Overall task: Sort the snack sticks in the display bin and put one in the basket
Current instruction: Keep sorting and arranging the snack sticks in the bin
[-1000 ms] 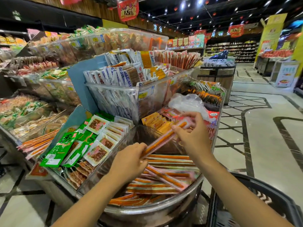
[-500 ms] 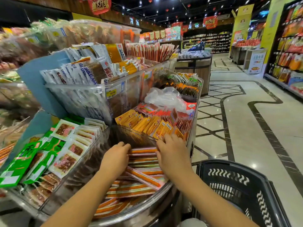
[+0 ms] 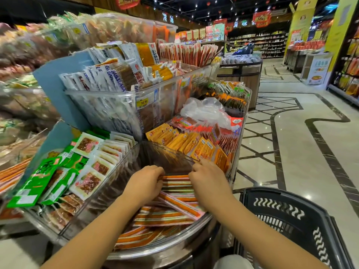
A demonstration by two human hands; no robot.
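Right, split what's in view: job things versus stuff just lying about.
Job: snack sticks, display bin, basket, left hand, right hand, both at the sticks.
Just there: green packets, orange packets, plastic bag, price tag.

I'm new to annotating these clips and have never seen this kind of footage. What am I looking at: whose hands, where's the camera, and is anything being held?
No machine here: a person wears a camera on the head, looking down at their bare hands in a shop. The left hand and right hand curl their fingers on the ends of the top snack sticks stacked in the clear display bin. The black basket sits at lower right; no stick shows in it.
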